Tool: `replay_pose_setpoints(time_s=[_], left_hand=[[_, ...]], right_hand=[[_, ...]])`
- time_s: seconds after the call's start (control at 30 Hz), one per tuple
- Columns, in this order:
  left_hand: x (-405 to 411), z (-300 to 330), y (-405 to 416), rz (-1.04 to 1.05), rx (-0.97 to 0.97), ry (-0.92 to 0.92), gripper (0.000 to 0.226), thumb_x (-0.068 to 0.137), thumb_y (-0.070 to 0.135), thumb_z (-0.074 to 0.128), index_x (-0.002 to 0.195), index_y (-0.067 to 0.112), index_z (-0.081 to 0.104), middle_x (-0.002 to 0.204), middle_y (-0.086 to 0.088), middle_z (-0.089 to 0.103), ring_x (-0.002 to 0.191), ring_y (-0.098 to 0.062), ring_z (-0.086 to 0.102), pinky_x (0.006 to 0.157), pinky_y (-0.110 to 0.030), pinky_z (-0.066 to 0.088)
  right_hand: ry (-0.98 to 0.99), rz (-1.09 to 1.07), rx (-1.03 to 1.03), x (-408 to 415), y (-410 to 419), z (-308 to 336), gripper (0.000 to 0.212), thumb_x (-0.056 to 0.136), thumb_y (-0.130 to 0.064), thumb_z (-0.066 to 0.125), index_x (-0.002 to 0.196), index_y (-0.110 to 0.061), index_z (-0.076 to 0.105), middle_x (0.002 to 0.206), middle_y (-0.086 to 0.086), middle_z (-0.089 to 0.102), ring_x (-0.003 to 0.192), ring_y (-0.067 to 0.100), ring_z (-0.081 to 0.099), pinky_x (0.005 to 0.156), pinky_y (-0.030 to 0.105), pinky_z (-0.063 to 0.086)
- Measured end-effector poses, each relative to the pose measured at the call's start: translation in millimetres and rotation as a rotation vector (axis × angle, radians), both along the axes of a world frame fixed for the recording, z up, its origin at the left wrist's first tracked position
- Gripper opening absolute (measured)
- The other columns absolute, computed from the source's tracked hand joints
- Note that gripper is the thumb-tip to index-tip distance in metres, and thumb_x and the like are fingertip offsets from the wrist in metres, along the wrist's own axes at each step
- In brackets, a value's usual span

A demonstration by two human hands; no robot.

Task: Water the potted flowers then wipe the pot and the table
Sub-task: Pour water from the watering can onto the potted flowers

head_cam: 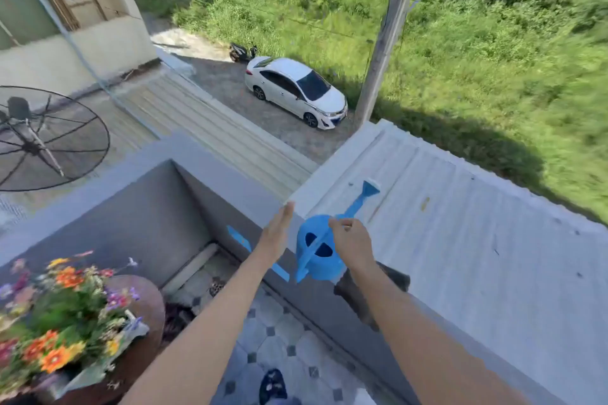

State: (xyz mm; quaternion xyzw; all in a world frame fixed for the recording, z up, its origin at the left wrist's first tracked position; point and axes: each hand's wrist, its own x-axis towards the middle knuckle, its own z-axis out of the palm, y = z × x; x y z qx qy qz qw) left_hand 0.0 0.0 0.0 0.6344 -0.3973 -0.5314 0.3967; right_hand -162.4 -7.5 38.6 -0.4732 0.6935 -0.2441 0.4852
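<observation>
Reaching out over a balcony wall, a person stretches both bare arms up from the bottom of the frame toward a blue watering can at lower centre. The can sits on top of the grey parapet wall, its spout pointing toward the upper right over a pale corrugated roof.

The right hand rests at the top of the can with its fingers curled about the handle; whether it has closed firmly on it cannot be told. The left hand is flat and open just beside the can, to its left, with the fingers straight and nothing in it.

The potted flowers, a blurred cluster of orange, yellow and purple blooms, stand in the lower left corner on a round brown table, well apart from the can. The pot itself is too blurred to make out. No wiping cloth is in view.

Below the arms lies a tiled balcony floor. Farther off, a white car is parked at upper centre beside green grass, and a dark mesh dish stands at the left edge.

This looks like the very start: fetching the can, with watering not yet begun. Next, the can would need a secure lift off the wall, kept level, then a carry across to the lower left to tip the spout over the flowers.
</observation>
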Motion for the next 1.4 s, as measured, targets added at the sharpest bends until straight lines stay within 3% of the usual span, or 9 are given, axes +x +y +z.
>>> replay_pose_setpoints(time_s=[0.17,0.3,0.4,0.6,0.73,0.87,1.07,1.3,1.4], left_hand=[[-8.5,-40.2,-12.1,-0.068,0.165,0.12,0.076,0.084,0.076,0.041,0.139,0.025,0.049,0.14,0.016,0.045,0.126,-0.006,0.044,0.113,-0.034,0.031],[-11.6,-71.0,-27.4,-0.114,0.11,0.061,0.068,0.087,0.066,0.05,0.12,0.007,0.058,0.092,0.014,0.068,0.089,-0.007,0.065,0.082,-0.028,0.05],[-8.2,-77.4,-28.0,-0.145,0.104,-0.005,0.047,0.09,0.058,0.043,0.125,0.03,0.059,0.113,0.006,0.069,0.106,-0.016,0.065,0.096,-0.042,0.051],[3.8,-55.9,-3.6,-0.033,0.081,0.009,0.048,0.092,0.058,0.04,0.127,0.029,0.056,0.111,0.004,0.068,0.102,-0.016,0.063,0.094,-0.041,0.051],[18.9,-36.1,28.3,0.121,0.046,0.067,0.024,0.1,0.047,0.041,0.115,0.038,0.057,0.105,0.011,0.066,0.098,-0.009,0.062,0.084,-0.024,0.048],[34.9,-22.0,59.1,0.29,-0.013,0.062,0.043,0.099,0.05,0.041,0.134,0.028,0.048,0.125,0.011,0.062,0.113,-0.004,0.058,0.087,-0.019,0.044],[47.1,-6.0,111.0,0.599,-0.095,0.104,0.066,0.086,0.067,0.051,0.141,0.031,0.044,0.133,0.008,0.062,0.124,-0.015,0.057,0.105,-0.045,0.044],[49.8,34.9,176.0,0.828,-0.139,0.018,0.03,0.105,0.034,0.035,0.133,0.027,0.042,0.12,0.019,0.057,0.111,0.009,0.056,0.083,-0.009,0.045],[51.7,42.6,197.2,0.905,-0.093,0.003,0.044,0.099,0.055,0.036,0.139,0.039,0.028,0.131,0.025,0.043,0.121,0.01,0.042,0.101,-0.016,0.037]], right_hand=[[-0.18,-0.173,0.157,19.9,1.7,-16.6,0.031,0.101,-0.036,0.054,0.098,-0.007,0.067,0.1,0.016,0.072,0.089,0.026,0.073,0.073,0.037,0.06],[-0.184,-0.203,0.175,28.2,-8.1,-17.4,0.029,0.101,-0.028,0.055,0.089,-0.002,0.062,0.091,0.015,0.068,0.079,0.024,0.072,0.068,0.032,0.062],[-0.087,-0.116,0.164,28.6,-10.1,-12.7,0.031,0.101,-0.026,0.055,0.098,0.003,0.064,0.088,0.011,0.065,0.069,0.014,0.066,0.059,0.025,0.058],[0.031,0.099,0.088,42.3,-13.5,-3.5,0.028,0.096,-0.029,0.057,0.077,-0.011,0.048,0.078,0.013,0.055,0.07,0.023,0.057,0.084,0.053,0.058],[0.057,0.297,0.06,57.1,-12.3,17.4,0.028,0.093,-0.026,0.056,0.072,-0.013,0.043,0.073,0.013,0.051,0.067,0.025,0.056,0.066,0.04,0.048],[0.14,0.551,0.007,77.7,-6.4,35.2,0.029,0.094,-0.024,0.055,0.072,-0.011,0.043,0.065,0.01,0.049,0.054,0.019,0.048,0.056,0.029,0.04],[0.212,0.916,-0.14,118.2,16.5,70.0,0.039,0.1,-0.031,0.054,0.07,-0.011,0.038,0.06,0.005,0.041,0.027,0.005,0.046,0.032,0.017,0.033],[0.268,1.264,-0.343,163.9,56.4,89.7,0.039,0.1,-0.031,0.048,0.067,-0.015,0.036,0.072,0.003,0.047,0.052,0.019,0.047,0.045,0.024,0.034],[0.275,1.342,-0.387,180.7,77.1,95.2,0.037,0.099,-0.028,0.048,0.069,-0.011,0.034,0.067,0.003,0.042,0.051,0.019,0.036,0.045,0.028,0.03]])
